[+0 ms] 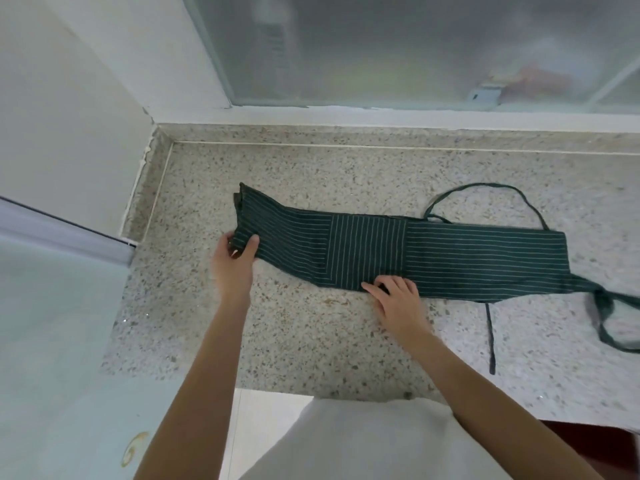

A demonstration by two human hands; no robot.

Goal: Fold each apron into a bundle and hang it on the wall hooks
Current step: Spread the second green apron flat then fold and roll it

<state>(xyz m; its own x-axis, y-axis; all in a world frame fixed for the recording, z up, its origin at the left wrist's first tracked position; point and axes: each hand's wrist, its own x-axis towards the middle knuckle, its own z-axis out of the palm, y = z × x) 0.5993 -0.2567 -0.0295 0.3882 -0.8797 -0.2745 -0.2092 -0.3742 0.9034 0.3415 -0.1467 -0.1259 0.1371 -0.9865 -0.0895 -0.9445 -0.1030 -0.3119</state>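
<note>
**Striped apron folded to a long band on the counter**

White cloth on the person's front (363,441) fills the bottom of the view, and both bare forearms reach from it over the near edge of the speckled stone counter (294,341). Across the middle of that counter lies the apron (450,251) — dark green with thin pale stripes, folded into a long narrow band that runs from left of centre toward the right edge.

At the band's left end, the left hand (235,261) pinches the layered cloth, thumb on top and fingers tucked beneath, and that end stands slightly lifted off the stone. The right hand (398,296) rests on the band's near edge about halfway along, fingers curled and pressing the fabric down against the counter.

Apron ties (491,337) trail loose — one loop arcs behind the band toward the back edge, one strip runs toward the near edge, and another loop lies at the right edge. Behind the back edge stands a frosted window (415,46); a white wall (69,116) meets the far left corner.
</note>
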